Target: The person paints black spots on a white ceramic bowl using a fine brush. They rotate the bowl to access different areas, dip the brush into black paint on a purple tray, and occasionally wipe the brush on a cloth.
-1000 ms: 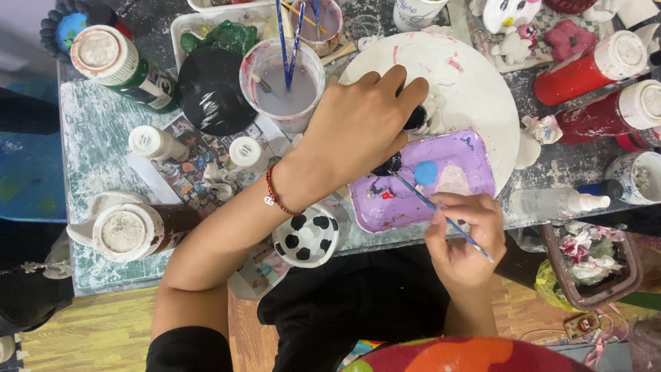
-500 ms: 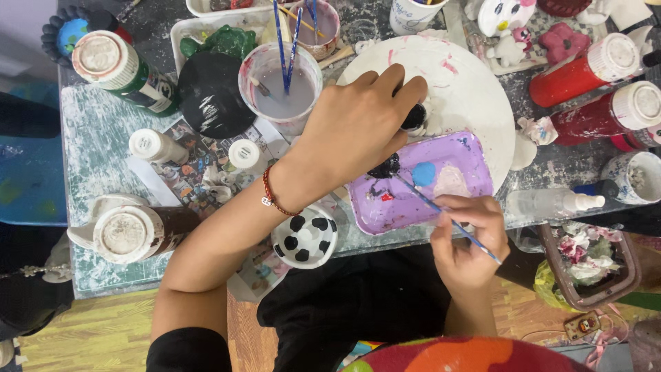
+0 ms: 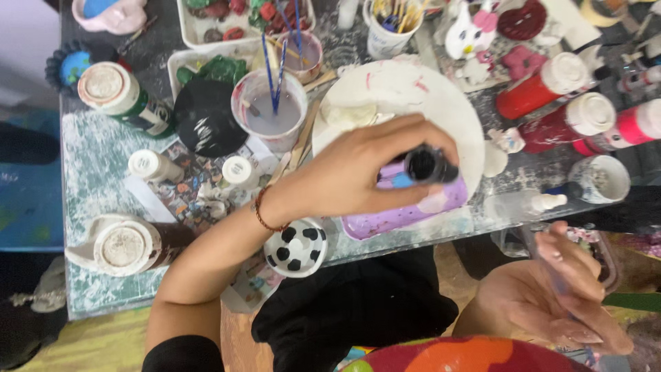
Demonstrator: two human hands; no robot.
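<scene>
My left hand point(image 3: 365, 176) reaches over the table and grips a small black paint bottle point(image 3: 425, 165) by its end, held just above a purple palette tray point(image 3: 413, 210). The tray rests against a white round plate point(image 3: 413, 93) smeared with paint. My right hand point(image 3: 554, 300) is low at the right, off the table edge and blurred, with a thin bluish paintbrush point(image 3: 544, 258) between its fingers. A black-and-white spotted ceramic piece point(image 3: 296, 248) sits at the table's near edge under my left wrist.
A cup of murky water with blue brushes point(image 3: 272, 110) stands behind my left hand, beside a black round lid point(image 3: 206, 117). Red paint bottles point(image 3: 547, 86) lie at the right, a green bottle point(image 3: 117, 93) and a brown one point(image 3: 131, 244) at the left. A clear squeeze bottle point(image 3: 527, 204) lies beside the tray.
My left hand has lifted the black bottle over the purple tray. My right hand has pulled the brush off the tray, down and to the right, past the table edge.
</scene>
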